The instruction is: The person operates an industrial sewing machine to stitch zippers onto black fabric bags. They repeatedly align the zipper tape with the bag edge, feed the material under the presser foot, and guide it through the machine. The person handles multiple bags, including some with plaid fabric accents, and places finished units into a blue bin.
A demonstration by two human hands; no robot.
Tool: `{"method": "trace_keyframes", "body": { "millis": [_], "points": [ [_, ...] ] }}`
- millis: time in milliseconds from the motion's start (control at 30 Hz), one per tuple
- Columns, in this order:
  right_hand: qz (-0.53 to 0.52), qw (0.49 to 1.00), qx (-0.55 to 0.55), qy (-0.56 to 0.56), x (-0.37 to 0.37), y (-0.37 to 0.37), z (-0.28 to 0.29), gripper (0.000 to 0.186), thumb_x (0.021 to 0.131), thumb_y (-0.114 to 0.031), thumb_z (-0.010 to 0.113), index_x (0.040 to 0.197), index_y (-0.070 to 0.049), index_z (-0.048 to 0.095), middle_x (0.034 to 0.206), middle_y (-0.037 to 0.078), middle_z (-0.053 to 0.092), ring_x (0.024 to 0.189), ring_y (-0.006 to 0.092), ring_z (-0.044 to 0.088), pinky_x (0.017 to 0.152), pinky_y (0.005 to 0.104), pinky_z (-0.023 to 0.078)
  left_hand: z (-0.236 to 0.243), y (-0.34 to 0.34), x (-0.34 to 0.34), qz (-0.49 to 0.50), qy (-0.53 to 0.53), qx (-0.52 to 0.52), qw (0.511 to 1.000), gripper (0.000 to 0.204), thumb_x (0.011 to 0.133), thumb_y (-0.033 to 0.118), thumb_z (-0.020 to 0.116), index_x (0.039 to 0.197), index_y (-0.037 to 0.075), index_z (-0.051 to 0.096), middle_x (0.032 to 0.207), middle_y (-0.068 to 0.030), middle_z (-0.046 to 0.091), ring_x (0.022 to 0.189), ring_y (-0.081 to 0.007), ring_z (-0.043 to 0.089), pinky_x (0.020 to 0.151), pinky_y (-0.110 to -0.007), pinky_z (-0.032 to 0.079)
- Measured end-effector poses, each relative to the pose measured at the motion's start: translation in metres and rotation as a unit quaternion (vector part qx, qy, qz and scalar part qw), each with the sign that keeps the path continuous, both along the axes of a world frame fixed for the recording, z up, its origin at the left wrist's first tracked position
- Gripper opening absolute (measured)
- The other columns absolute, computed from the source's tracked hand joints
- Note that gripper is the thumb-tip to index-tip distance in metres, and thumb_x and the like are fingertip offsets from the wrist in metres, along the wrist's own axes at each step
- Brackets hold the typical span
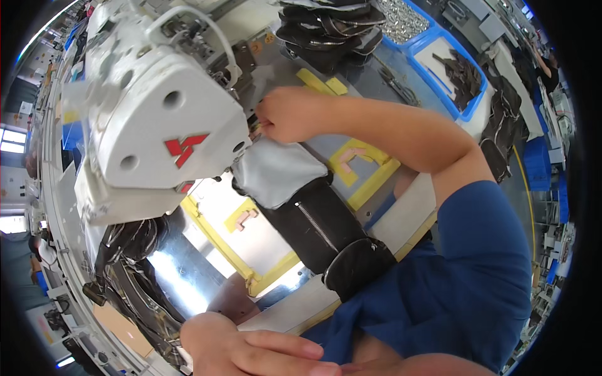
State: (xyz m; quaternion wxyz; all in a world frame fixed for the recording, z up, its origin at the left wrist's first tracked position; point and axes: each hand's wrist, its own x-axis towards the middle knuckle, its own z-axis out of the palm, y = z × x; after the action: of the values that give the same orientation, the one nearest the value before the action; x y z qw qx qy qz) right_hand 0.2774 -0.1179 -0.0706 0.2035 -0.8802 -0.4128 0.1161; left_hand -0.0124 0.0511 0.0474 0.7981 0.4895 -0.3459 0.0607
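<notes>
My right hand (pixel 290 114) is at the head of a white sewing machine (pixel 132 144), its fingers curled on something small and hidden near the needle area. Beneath it lies a black zippered fabric piece (pixel 295 232), with a silvery-grey panel (pixel 276 169) at its top end, reaching down toward my blue-clothed lap. My left hand (pixel 257 351) is low in the view, fingers stretched out and apart from the fabric. Around the piece, the metal table (pixel 172 282) carries yellow tape guides (pixel 351 197) with small pink pieces (pixel 244 219).
Stacked black pieces (pixel 326 31), blue trays (pixel 459 113) of metal parts and dark scraps, and scissors (pixel 395 84) occupy the back right. More black pieces (pixel 128 276) hang at left. A blue bin (pixel 537 166) stands beyond, and another person (pixel 549 72) is at far right.
</notes>
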Motion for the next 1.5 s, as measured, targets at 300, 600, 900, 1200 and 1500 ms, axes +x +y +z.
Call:
{"method": "trace_keyframes", "body": {
  "millis": [300, 600, 900, 1200, 1500],
  "points": [
    [-0.008, 0.983, 0.121, 0.138, -0.038, -0.069, 0.017, 0.039, 0.083, -0.005, 0.068, 0.122, -0.004, 0.071, 0.118, 0.018, 0.07, 0.11, 0.0355, 0.067, 0.094, 0.0458, 0.054, 0.028, -0.036, -0.042, 0.213, 0.021, 0.014, 0.977, 0.039, 0.11, 0.041, 0.047, 0.121, 0.012, 0.071, 0.134, -0.0075, 0.074, 0.095, -0.0414, 0.077, 0.084, -0.054, 0.062],
    [0.118, 0.975, 0.175, -0.072, -0.062, -0.1, -0.021, 0.047, 0.083, -0.006, 0.069, 0.127, -0.021, 0.075, 0.155, 0.015, 0.054, 0.141, 0.0389, 0.05, 0.116, 0.047, 0.041, 0.02, -0.003, -0.01, -0.099, -0.04, 0.01, 0.994, 0.059, 0.11, 0.057, 0.042, 0.098, 0.005, 0.069, 0.131, -0.0275, 0.067, 0.112, -0.0467, 0.066, 0.096, -0.062, 0.05],
    [0.104, 0.977, 0.175, -0.061, -0.082, -0.136, 0.057, 0.014, 0.084, -0.006, 0.071, 0.097, -0.007, 0.075, 0.105, 0.012, 0.073, 0.11, 0.0331, 0.064, 0.095, 0.0454, 0.051, 0.019, 0.004, 0.003, -0.067, -0.061, 0.26, 0.961, 0.062, 0.1, 0.055, 0.06, 0.102, -0.005, 0.073, 0.125, -0.0315, 0.068, 0.111, -0.0426, 0.065, 0.095, -0.048, 0.051],
    [-0.086, 0.98, 0.113, -0.138, -0.116, -0.281, 0.141, 0.024, 0.087, -0.009, 0.072, 0.11, -0.003, 0.069, 0.103, 0.013, 0.073, 0.098, 0.0327, 0.07, 0.087, 0.043, 0.054, -0.008, -0.036, 0.033, -0.063, -0.017, 0.478, 0.876, 0.034, 0.085, 0.019, 0.082, 0.112, -0.002, 0.077, 0.119, -0.0205, 0.076, 0.107, -0.0336, 0.072, 0.088, -0.04, 0.056],
    [-0.256, 0.955, 0.114, -0.094, -0.169, -0.342, 0.22, 0.011, 0.084, 0.001, 0.075, 0.09, 0.0, 0.067, 0.099, 0.008, 0.073, 0.093, 0.015, 0.069, 0.081, 0.0324, 0.055, -0.101, -0.052, 0.058, -0.052, 0.192, 0.486, 0.851, 0.024, 0.093, 0.004, 0.075, 0.115, -0.005, 0.074, 0.105, -0.0084, 0.076, 0.085, -0.013, 0.067, 0.08, -0.029, 0.055]
  ]
}}
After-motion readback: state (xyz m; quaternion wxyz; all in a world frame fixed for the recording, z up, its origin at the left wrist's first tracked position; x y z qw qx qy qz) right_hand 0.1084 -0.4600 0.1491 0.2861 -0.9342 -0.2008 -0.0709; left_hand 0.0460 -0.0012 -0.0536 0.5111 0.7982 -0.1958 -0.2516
